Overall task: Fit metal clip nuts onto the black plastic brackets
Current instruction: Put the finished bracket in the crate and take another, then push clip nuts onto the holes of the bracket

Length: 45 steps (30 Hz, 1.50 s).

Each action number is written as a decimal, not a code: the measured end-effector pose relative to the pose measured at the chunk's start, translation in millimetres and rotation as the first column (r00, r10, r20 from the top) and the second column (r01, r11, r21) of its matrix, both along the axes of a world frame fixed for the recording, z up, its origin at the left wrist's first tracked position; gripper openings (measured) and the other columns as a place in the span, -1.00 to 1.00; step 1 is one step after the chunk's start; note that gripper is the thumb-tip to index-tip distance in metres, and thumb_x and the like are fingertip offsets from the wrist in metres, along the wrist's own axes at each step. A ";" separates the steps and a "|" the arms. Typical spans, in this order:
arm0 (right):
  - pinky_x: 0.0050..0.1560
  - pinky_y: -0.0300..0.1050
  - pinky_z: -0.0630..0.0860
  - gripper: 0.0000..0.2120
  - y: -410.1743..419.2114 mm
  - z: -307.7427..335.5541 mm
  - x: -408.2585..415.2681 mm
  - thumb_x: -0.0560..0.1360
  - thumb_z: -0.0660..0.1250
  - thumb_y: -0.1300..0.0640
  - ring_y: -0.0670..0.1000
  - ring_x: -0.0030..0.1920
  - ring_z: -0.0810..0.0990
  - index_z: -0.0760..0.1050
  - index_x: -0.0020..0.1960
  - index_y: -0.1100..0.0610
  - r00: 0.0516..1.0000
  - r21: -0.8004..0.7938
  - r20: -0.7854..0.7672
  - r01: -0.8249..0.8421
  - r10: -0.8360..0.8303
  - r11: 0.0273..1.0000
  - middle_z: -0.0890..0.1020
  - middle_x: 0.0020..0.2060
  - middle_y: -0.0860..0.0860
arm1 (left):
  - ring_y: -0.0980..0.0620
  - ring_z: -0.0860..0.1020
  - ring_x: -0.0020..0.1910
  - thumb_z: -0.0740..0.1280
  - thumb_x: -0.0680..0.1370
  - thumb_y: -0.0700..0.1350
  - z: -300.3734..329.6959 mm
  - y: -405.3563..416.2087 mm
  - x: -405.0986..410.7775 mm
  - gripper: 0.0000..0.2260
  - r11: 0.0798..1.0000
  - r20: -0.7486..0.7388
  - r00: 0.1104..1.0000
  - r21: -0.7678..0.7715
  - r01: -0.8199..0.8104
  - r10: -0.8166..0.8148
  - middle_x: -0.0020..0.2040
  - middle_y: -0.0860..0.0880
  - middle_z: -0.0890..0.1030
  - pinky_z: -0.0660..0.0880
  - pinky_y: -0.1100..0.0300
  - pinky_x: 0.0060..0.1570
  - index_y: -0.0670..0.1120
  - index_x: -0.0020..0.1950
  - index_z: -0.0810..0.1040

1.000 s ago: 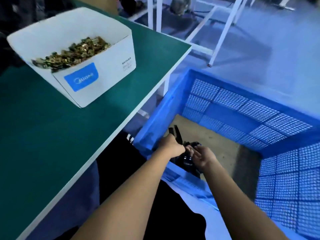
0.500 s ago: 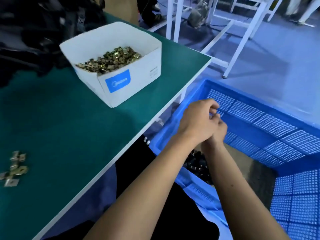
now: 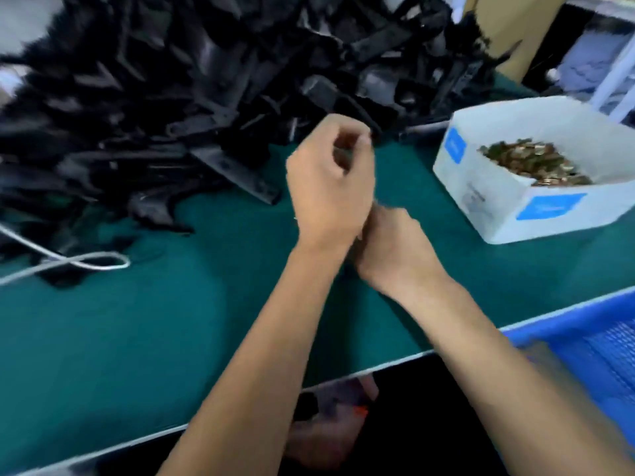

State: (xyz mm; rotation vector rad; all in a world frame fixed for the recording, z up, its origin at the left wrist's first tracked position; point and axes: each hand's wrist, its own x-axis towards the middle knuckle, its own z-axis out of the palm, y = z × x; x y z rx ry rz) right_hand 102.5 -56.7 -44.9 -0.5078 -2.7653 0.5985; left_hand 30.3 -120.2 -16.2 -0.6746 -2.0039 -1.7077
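Note:
A big heap of black plastic brackets (image 3: 206, 80) covers the back of the green table (image 3: 137, 321). At the right, a white cardboard box (image 3: 498, 207) holds several brass-coloured clip nuts (image 3: 529, 163). My left hand (image 3: 330, 180) hovers above the table's middle, just in front of the heap. Its fingers are curled and I see nothing in them. My right hand (image 3: 388, 245) sits low behind my left wrist, which hides its fingers. The picture is blurred by motion.
A blue mesh crate (image 3: 584, 331) stands beside the table at the lower right. A white cable (image 3: 79, 261) loops on the table at the left, under the heap's edge. A brown cardboard box (image 3: 515, 29) stands behind the table at the upper right.
Both hands have risen out of the blue crate and swung left over the table. The view has turned from the crate to the bracket heap.

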 end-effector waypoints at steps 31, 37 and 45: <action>-0.41 -0.30 0.45 -0.87 -6.6 -25.8 -117.6 0.58 0.38 0.20 -0.12 -0.47 0.57 0.63 -0.12 0.04 0.944 -0.469 -0.254 -0.312 0.212 0.826 0.68 -0.38 -0.06 | 0.20 0.46 -0.46 0.55 0.50 -0.04 -39.3 -126.7 -132.4 -0.84 0.898 0.245 0.864 -0.137 -0.418 0.440 -0.37 0.12 0.51 0.48 0.23 -0.35 0.02 -0.08 0.58; -0.52 -0.20 0.35 -0.89 14.1 -12.9 -119.6 0.59 0.35 0.31 0.01 -0.42 0.53 0.63 -0.01 0.15 0.934 -0.820 -0.353 -0.334 0.049 0.464 0.63 -0.35 0.04 | 0.18 0.44 -0.20 0.51 0.53 -0.01 -21.2 -144.8 -127.4 -0.76 0.964 0.023 0.968 0.081 -0.252 0.251 -0.15 -0.01 0.51 0.42 0.25 -0.10 -0.16 -0.01 0.58; -0.50 -0.23 0.40 -0.83 18.9 -13.4 -117.7 0.54 0.44 0.37 0.04 -0.31 0.67 0.65 0.08 0.19 0.945 -0.856 -0.319 -0.318 0.067 0.409 0.69 -0.25 0.07 | -0.06 0.67 -0.21 0.23 0.69 -0.14 -25.3 -140.5 -113.5 -0.84 0.792 0.501 0.629 0.499 0.352 -0.595 0.06 -0.17 0.73 0.61 0.16 -0.26 -0.24 0.12 0.48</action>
